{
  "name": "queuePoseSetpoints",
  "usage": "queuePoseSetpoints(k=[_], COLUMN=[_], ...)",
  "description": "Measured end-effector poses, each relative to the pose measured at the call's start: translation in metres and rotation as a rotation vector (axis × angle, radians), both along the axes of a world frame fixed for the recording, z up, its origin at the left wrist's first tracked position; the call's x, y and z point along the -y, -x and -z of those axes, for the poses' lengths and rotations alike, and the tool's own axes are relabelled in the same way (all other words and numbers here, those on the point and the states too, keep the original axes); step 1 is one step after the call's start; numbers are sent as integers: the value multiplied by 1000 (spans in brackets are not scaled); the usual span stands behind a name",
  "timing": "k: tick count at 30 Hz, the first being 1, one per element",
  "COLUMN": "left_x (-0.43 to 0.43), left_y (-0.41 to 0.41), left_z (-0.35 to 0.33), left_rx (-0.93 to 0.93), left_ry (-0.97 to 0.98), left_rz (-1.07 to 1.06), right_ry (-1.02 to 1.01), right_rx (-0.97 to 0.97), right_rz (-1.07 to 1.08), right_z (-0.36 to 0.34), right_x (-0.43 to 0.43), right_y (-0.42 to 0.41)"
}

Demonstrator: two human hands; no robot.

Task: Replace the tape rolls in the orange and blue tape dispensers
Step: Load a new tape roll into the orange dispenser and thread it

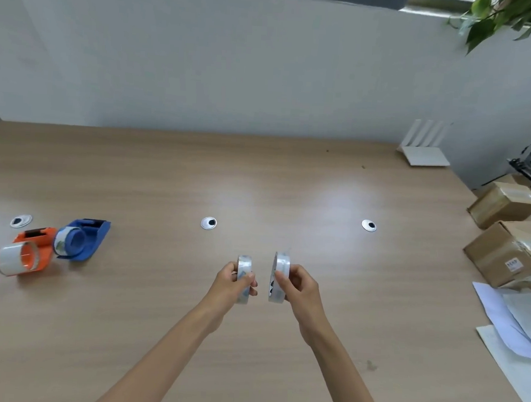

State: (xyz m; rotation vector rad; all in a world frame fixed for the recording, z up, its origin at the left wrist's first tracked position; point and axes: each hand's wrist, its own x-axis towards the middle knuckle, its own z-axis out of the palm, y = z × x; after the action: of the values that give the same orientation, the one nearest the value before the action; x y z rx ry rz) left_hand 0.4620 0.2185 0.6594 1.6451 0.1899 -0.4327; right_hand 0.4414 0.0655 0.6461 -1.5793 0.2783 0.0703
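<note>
Hovering above the bench [166,170], fingers of the left hand [230,284] pinch one roll [244,263]. Right hand [299,285] fingers pinch another roll [282,264].

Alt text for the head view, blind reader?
Left hand grips one tape roll and right hand a second roll, both on edge over a desk. The orange dispenser and blue dispenser, each holding a roll, lie far left; boxes and papers far right.

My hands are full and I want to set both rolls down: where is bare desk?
Bare wood lies between the middle grommet and the right grommet, and from the blue dispenser across to the middle grommet. Crowded: the left edge with the orange dispenser, the right edge with cardboard boxes and papers.
</note>
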Motion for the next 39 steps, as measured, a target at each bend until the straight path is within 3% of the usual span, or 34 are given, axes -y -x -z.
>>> queuePoseSetpoints(k=[18,26,39], left_x=[-73,-156,-255], left_y=[-1,-8,15], left_z=[4,10,16], left_rx=[-35,-8,78], left_ry=[69,129,63], left_rz=[-90,-54,47], right_ry=[10,22,49], right_rx=[-27,-31,-41], right_rz=[-158,-100,-26], right_z=[5,6,12], right_x=[-64,-143,-251], right_y=[-17,-12,16])
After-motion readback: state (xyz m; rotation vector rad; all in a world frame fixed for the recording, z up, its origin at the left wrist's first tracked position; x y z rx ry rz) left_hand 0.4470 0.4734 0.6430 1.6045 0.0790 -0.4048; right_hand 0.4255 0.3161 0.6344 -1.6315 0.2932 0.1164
